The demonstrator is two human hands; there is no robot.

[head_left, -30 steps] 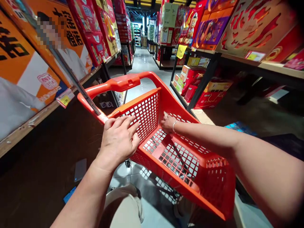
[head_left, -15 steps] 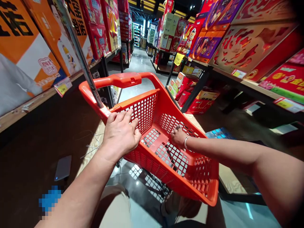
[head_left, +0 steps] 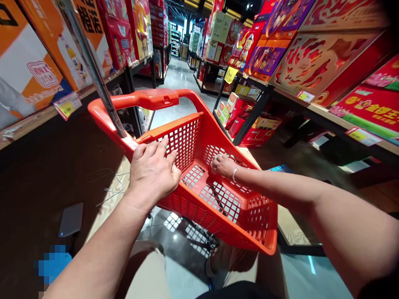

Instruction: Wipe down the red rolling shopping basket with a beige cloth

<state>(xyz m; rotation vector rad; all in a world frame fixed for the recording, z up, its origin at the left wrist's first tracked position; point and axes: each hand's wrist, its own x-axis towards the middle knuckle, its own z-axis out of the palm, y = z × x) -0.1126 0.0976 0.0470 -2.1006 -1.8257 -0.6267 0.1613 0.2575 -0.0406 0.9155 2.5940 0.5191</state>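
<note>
A red plastic shopping cart [head_left: 199,182] with a lattice basket stands tilted across my view. My left hand [head_left: 154,168] is laid over its near rim, close to the corner by the handle [head_left: 156,99], with the fingers bent over the edge. Over the basket is my right hand [head_left: 224,166], a light bracelet [head_left: 235,174] on its wrist. Its fingers are curled in, and whether anything is in them is hidden. The basket floor shows bare lattice below that hand. A metal pole [head_left: 96,74] rises from the cart's corner beside the handle.
Stacked orange boxes [head_left: 40,62] line the left shelf. Red and gold gift boxes [head_left: 314,66] fill the right one, with price tags on its edge. Between them a shiny-floored aisle [head_left: 182,74] runs back. A grey flat device [head_left: 71,220] and a thin cable [head_left: 116,182] lie low at left.
The view has shifted, so the cart and shelves sit slightly further left and higher. My right hand has moved a little towards the handle end and lifted. My left hand keeps its place on the rim.
</note>
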